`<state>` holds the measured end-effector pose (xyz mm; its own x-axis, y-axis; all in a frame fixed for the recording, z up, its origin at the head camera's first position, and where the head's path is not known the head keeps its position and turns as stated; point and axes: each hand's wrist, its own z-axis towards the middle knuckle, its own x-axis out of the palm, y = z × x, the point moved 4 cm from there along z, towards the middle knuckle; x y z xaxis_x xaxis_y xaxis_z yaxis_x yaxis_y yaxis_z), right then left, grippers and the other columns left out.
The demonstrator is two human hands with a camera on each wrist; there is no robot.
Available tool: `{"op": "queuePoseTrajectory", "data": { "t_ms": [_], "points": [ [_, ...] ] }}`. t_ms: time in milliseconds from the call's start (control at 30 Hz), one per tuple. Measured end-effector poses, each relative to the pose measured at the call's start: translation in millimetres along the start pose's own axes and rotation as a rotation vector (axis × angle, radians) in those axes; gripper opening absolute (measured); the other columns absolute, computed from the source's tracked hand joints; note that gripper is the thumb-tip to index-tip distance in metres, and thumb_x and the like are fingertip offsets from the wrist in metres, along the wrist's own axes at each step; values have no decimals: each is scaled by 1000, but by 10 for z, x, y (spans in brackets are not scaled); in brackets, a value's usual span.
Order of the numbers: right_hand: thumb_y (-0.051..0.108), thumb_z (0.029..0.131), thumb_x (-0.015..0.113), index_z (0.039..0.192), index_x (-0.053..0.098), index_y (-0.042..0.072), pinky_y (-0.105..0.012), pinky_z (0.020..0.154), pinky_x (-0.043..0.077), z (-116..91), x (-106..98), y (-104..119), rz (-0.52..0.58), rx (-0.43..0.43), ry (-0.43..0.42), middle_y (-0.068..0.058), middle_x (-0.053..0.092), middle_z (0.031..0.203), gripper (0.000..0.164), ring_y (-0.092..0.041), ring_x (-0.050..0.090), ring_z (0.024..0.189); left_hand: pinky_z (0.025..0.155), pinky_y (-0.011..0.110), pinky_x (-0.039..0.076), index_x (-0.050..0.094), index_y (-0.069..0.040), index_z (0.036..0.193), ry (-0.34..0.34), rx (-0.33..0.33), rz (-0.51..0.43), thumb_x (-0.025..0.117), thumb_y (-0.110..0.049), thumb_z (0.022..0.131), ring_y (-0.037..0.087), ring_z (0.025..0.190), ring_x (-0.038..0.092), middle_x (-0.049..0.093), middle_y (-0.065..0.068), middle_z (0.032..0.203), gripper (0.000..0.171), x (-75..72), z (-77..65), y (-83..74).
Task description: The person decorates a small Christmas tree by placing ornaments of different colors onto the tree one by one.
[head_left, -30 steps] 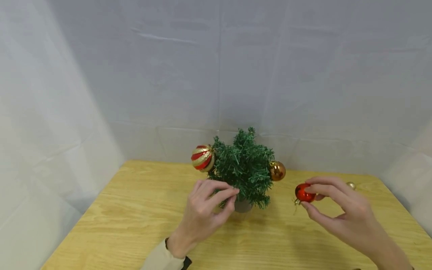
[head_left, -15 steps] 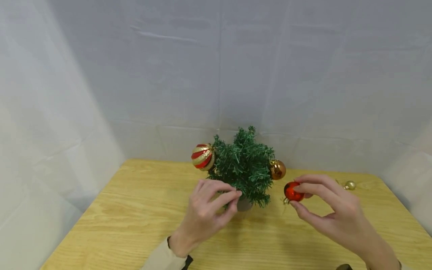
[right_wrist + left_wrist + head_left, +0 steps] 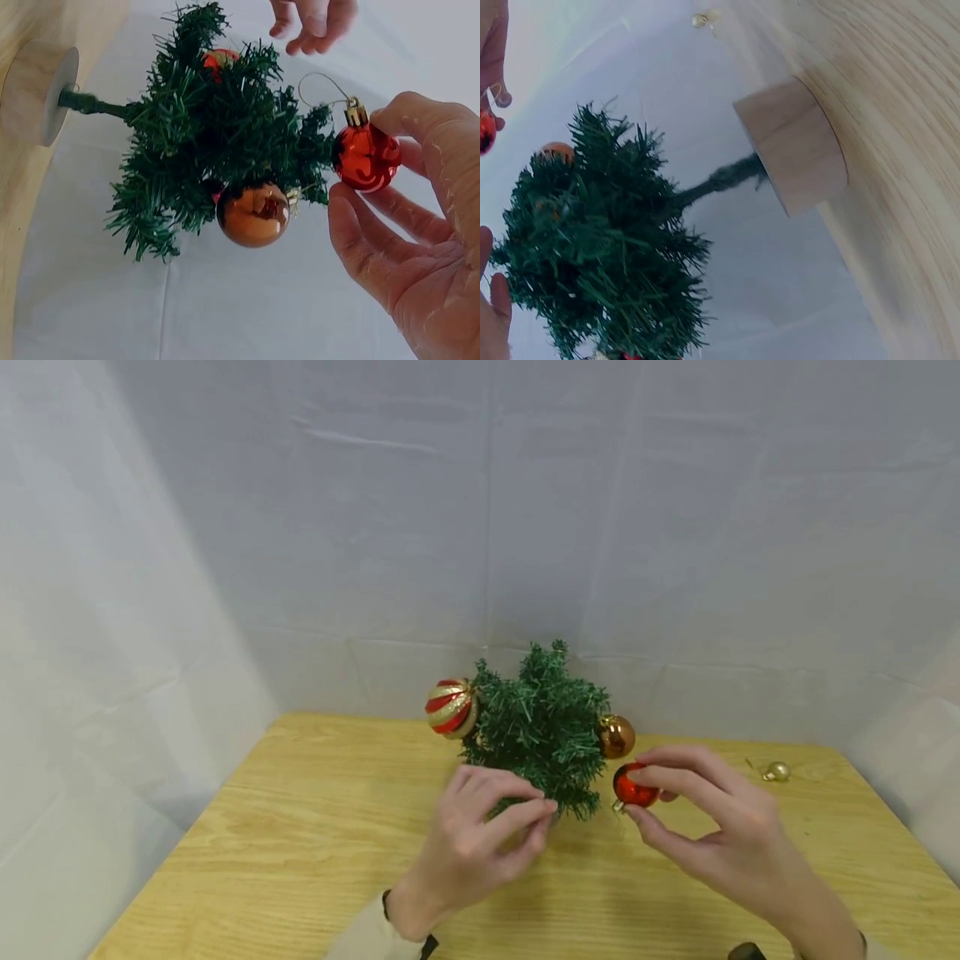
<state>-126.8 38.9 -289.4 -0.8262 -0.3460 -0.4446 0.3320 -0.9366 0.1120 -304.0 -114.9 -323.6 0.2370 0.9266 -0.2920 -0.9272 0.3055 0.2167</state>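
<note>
A shiny red Christmas bauble (image 3: 636,786) with a gold cap and thin thread loop (image 3: 319,81) is pinched between the thumb and fingers of my right hand (image 3: 720,827). It is off the table, just right of a small green artificial Christmas tree (image 3: 543,727). My left hand (image 3: 480,839) hovers in front of the lower branches, fingers loosely bent, with nothing seen in them. On the tree's left hangs a red-and-gold striped bauble (image 3: 452,708). A copper bauble (image 3: 617,737) hangs on its right side. The tree stands on a round wooden base (image 3: 799,146).
A small pale gold bauble (image 3: 777,771) lies on the wooden table (image 3: 300,827) at the back right. Behind the table hangs a pale, creased cloth (image 3: 420,543), with more of it down both sides. A dark rounded thing (image 3: 746,952) shows at the bottom edge.
My right hand has carried the red bauble leftward, closer to the tree. My left hand has shifted slightly right and down in front of the branches. The pale gold bauble has come into fuller view.
</note>
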Motion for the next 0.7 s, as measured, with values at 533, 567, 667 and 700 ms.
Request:
{"op": "queuePoseTrajectory", "data": {
  "t_ms": [533, 567, 667, 700],
  "points": [
    [41, 98, 63, 106, 75, 10, -9, 68, 50, 35, 128, 45, -27, 125, 10, -5, 69, 103, 34, -4, 61, 76, 82, 28, 49, 79, -18, 91, 52, -135, 5, 64, -32, 97, 14, 91, 66, 73, -1, 98, 22, 157, 26, -169],
    [41, 98, 63, 106, 74, 10, -9, 68, 50, 33, 132, 48, -25, 134, 18, -4, 69, 104, 34, -3, 61, 76, 82, 28, 49, 79, -18, 91, 54, -139, 6, 64, -33, 96, 14, 91, 66, 73, 0, 98, 21, 164, 26, -171],
    [41, 98, 63, 108, 75, 10, -10, 67, 51, 35, 144, 54, -25, 137, 14, -4, 69, 104, 34, -4, 61, 75, 82, 28, 48, 79, -19, 90, 61, -158, 14, 68, -32, 94, 14, 92, 65, 72, -1, 99, 18, 186, 24, -178],
    [41, 98, 63, 108, 74, 10, -10, 67, 51, 36, 148, 58, -24, 137, 12, -4, 68, 104, 34, -4, 61, 74, 82, 28, 48, 78, -19, 90, 65, -165, 18, 70, -32, 92, 14, 93, 65, 72, -1, 100, 15, 192, 22, -180]
  ]
}}
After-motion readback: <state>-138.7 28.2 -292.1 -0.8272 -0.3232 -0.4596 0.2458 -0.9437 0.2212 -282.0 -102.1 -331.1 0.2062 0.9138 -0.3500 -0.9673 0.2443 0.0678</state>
